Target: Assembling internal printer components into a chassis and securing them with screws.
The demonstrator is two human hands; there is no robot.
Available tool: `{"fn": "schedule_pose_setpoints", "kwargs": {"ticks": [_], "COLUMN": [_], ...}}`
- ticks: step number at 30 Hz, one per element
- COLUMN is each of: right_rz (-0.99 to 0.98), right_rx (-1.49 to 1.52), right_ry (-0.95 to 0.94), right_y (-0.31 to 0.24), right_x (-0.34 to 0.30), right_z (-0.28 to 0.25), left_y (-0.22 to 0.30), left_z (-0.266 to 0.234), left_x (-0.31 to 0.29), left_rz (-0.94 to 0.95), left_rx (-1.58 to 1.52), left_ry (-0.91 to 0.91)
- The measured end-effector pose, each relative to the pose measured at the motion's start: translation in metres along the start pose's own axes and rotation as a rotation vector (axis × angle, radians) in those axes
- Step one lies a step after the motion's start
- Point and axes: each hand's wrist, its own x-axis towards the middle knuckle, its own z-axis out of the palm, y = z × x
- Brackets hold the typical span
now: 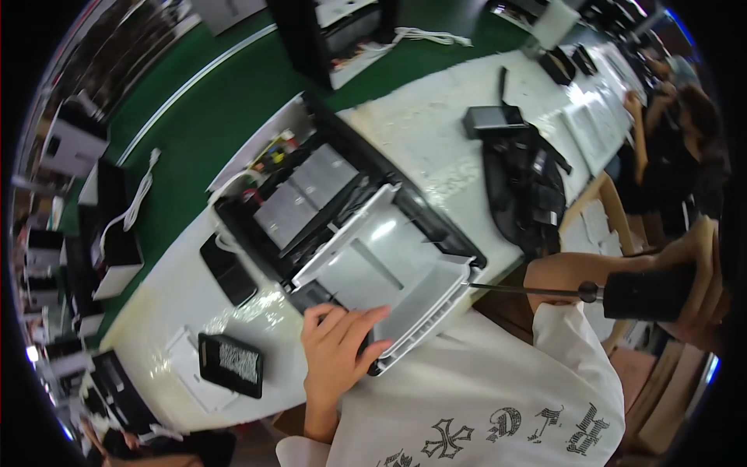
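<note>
An opened appliance housing (436,214), black with a pale grey tray-like section (373,265), lies on the table in front of me. Inside its far part are grey blocks (307,198), and coloured wires (276,153) show beside them. My left hand (338,342) rests at the near left corner of the tray section, fingers and thumb spread. At the right, my right hand (704,284) is wrapped round the black handle of a screwdriver (646,294). Its long thin shaft points left. The tip is at the tray section's right rim; whether it touches, I cannot tell.
A black bag (521,187) with a dark box (494,121) lies right of the housing. Left are a black slab (228,268) and a black block with a patterned label (231,364). A person (677,148) is at the far right. White cables (134,198) lie on the green surface.
</note>
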Motion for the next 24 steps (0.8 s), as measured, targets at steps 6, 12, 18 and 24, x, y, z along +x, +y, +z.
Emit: {"fn": "schedule_pose_setpoints", "kwargs": {"ticks": [6,12,18,24], "right_rz": [0.373,0.105,0.375,0.476], "right_rx": [-0.272,-0.118,-0.39,-0.485], "right_ry": [-0.047,-0.074,0.02,0.161], "right_y": [-0.033,0.023,0.015,0.026], "right_x": [0.002,-0.035,-0.059,-0.067], "right_z": [0.011,0.024,0.045,0.059], "left_y": [0.005,0.004,0.008,0.007], "left_z": [0.009,0.012,0.015,0.012], "left_x": [-0.004,-0.012,-0.005,-0.008], "left_rz": [-0.063,-0.087,-0.065,-0.055], "left_rx": [-0.052,-0.044,-0.056,-0.037], "left_ry": [0.075,0.046,0.051,0.044]}}
